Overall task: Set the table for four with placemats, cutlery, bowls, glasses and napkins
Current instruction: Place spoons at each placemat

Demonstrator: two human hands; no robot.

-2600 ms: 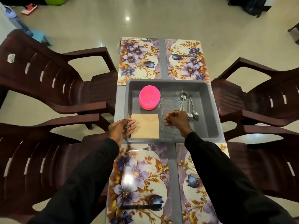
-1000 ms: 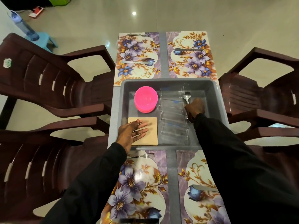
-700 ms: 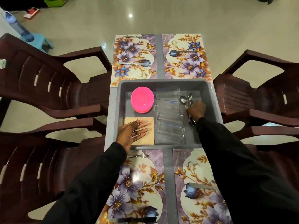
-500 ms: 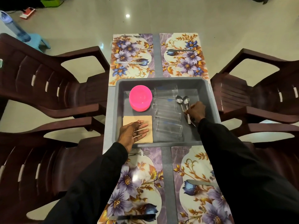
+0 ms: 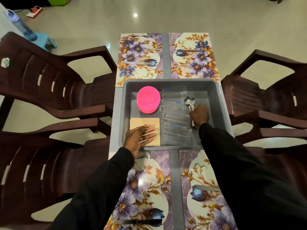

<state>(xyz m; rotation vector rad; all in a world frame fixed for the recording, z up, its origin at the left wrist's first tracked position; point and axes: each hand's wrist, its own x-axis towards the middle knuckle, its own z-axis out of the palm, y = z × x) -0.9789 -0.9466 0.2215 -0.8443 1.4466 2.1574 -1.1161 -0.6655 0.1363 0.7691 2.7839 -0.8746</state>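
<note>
My left hand (image 5: 139, 136) lies flat, fingers straight and spread a little, on the tan napkins (image 5: 156, 125) in the near left corner of the grey tub (image 5: 214, 97). My right hand (image 5: 200, 115) is further in on the right side of the tub, fingers curled round the handles of the spoons (image 5: 189, 101), whose bowls stick out past my fingertips toward the far wall. Between my two hands the clear glasses (image 5: 176, 117) lie on their sides in a row running from the near wall to the far one. The stack of pink bowls (image 5: 148, 99) sits upside down just beyond the napkins, close beside the glasses. The tub stands in the middle of the grey surface (image 5: 165, 47), with a flowered placemat at each corner. The far left placemat (image 5: 139, 75) carries a fork (image 5: 141, 36) at its far edge and a knife (image 5: 136, 63) nearer the tub. The far right placemat (image 5: 192, 67) carries a knife (image 5: 191, 51). On the near left placemat (image 5: 142, 185) a fork (image 5: 147, 156) lies just below my left wrist and a knife (image 5: 137, 221) lies at the bottom edge. On the near right placemat (image 5: 199, 171) part of a knife (image 5: 207, 188) shows beside my right sleeve; the rest is hidden. Dark brown plastic chairs (image 5: 54, 83) stand along both sides.
</note>
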